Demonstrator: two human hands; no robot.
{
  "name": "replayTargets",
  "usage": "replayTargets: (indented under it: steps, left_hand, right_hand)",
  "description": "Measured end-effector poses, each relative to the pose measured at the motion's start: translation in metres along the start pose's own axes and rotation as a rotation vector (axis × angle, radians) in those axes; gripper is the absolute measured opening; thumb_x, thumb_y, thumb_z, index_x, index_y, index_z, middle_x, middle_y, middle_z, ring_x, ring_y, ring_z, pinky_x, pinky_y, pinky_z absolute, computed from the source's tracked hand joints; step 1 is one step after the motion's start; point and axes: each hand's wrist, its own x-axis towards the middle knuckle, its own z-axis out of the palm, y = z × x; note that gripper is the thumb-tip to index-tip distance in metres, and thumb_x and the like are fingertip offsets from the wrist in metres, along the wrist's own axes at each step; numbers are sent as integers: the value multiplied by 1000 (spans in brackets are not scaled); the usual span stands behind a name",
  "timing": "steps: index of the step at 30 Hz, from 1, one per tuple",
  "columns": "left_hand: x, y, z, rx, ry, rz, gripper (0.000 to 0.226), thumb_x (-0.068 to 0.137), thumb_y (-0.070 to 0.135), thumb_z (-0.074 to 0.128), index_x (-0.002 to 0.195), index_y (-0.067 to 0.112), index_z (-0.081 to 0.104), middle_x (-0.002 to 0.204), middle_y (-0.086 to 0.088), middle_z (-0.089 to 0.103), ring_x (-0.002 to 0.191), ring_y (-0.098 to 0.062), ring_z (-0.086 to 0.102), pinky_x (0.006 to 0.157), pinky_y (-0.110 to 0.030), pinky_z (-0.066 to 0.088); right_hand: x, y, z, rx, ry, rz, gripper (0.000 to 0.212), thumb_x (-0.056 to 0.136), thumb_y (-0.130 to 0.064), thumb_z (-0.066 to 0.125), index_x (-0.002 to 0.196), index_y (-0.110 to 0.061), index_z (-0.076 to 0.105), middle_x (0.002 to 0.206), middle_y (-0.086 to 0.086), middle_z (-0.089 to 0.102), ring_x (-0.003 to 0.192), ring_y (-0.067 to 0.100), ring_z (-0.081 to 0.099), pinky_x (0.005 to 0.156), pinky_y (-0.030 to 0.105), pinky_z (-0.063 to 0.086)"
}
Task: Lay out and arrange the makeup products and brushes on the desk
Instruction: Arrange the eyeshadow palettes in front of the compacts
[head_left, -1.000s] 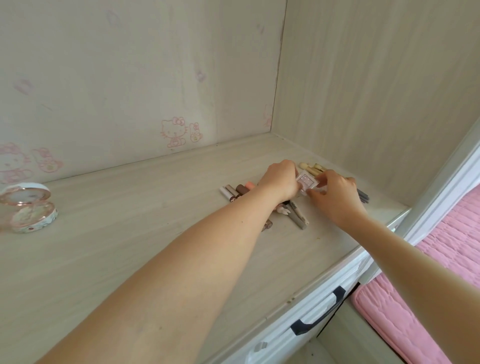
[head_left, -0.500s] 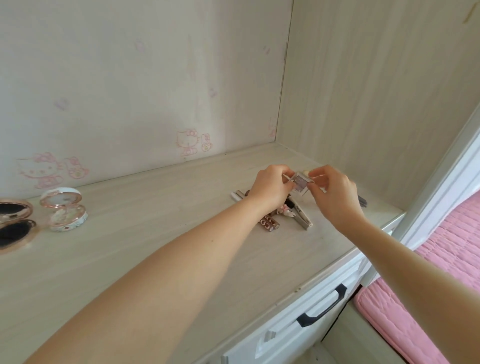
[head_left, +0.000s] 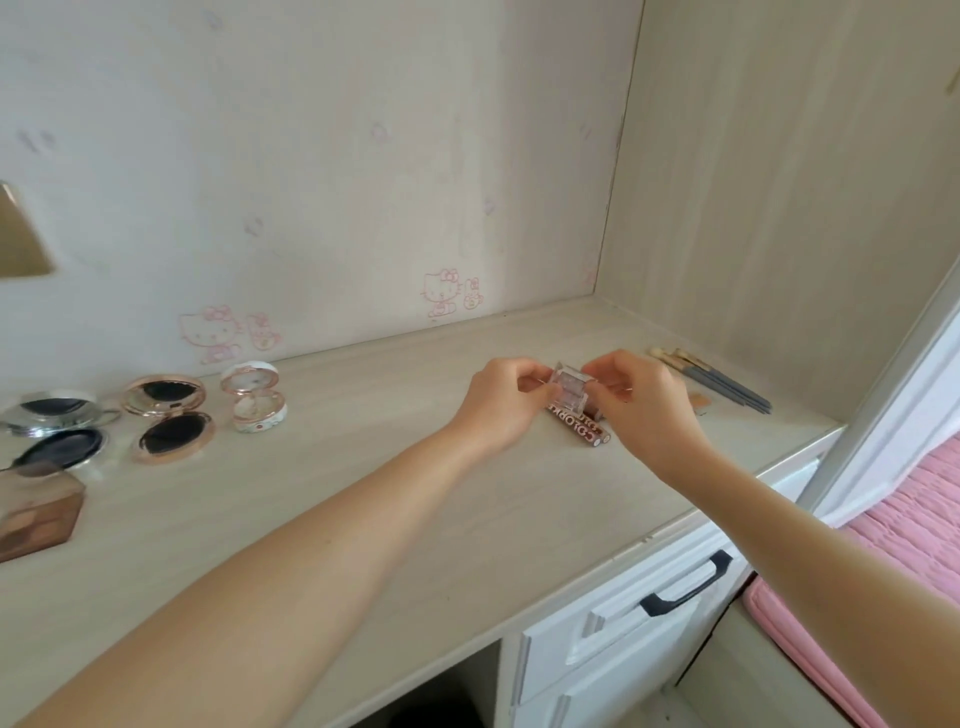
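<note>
At the frame's left edge, a brown palette (head_left: 36, 512) and opened compacts (head_left: 169, 415) line the bench (head_left: 322, 436). At centre, the person's left hand (head_left: 506, 402) and right hand (head_left: 641, 410) pinch a small clear case (head_left: 571, 391) between their fingertips. A second ago the case sat low against the pile. Now it is raised clear above the lettered tubes (head_left: 584, 428), probably to be opened or set out with the compacts. At right, brushes (head_left: 711, 382) lie near the side wall. The tubes crowd the spot directly below.
</note>
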Motion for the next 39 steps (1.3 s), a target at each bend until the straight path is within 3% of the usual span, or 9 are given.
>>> replayTargets:
  steps: [3,6,11,14,23,27,32,36,39]
  left_hand:
    - [-23,-6,-22,-25,11,-18,16,86,23,67,99,14,72,84,-1,71,80,-13,65,77,-28,48]
    - [-46,-13,-42,-53,22,-42,14,86,21,67,97,14,72,80,-3,71,71,-12,61,78,-34,51]
    - [-78,-28,-72,-97,58,-85,10,86,22,67,93,17,71,82,-6,73,75,-17,65,87,-46,53]
    - [-94,-38,-88,-107,88,-108,9,85,24,68,91,19,71,81,-5,73,75,-16,65,87,-48,52]
    - [-140,-60,-135,-121,169,-197,11,86,23,69,92,14,72,80,-1,74,76,-14,69,87,-43,54]
    - [-157,-68,-154,-145,219,-241,4,85,24,69,84,21,71,78,-1,74,78,-17,70,87,-45,54]
    - [-175,-73,-173,-185,285,-297,6,84,22,70,78,23,71,73,-1,74,71,-13,69,82,-35,57]
    - [-188,-75,-182,-275,305,-333,5,86,19,69,84,16,73,73,-3,74,70,-11,67,71,-24,55]
    - [-196,-76,-186,-417,300,-362,14,89,21,66,92,9,72,82,-9,74,74,-17,68,74,-27,56]
  right_hand:
    - [-14,-18,10,4,-50,-14,10,88,-18,61,94,-25,66,83,-13,66,82,6,62,76,24,49]
    - [-27,-35,22,-26,-82,-47,11,88,-20,62,97,-22,66,87,-10,66,85,7,60,79,21,44]
    - [-43,-60,46,-15,-136,-116,13,87,-17,63,99,-18,67,81,-17,60,85,6,58,82,24,47]
    - [-51,-73,59,4,-180,-143,13,88,-17,62,99,-19,67,86,-10,66,87,8,61,83,25,49]
    - [-77,-107,102,-31,-318,-263,19,89,-21,59,106,-20,66,97,-9,66,92,7,58,84,21,46]
    - [-91,-121,121,-51,-371,-361,32,88,-28,63,119,-19,60,109,-5,60,97,8,54,86,18,41]
    - [-104,-138,139,-122,-450,-439,54,88,-42,59,136,-22,44,125,-6,51,116,14,46,95,23,38]
    - [-108,-150,149,-144,-455,-490,55,88,-49,56,135,-24,46,123,-6,53,115,16,46,95,28,41]
    - [-110,-154,154,-125,-444,-502,52,87,-52,54,131,-25,50,117,-6,56,110,15,49,92,28,43]
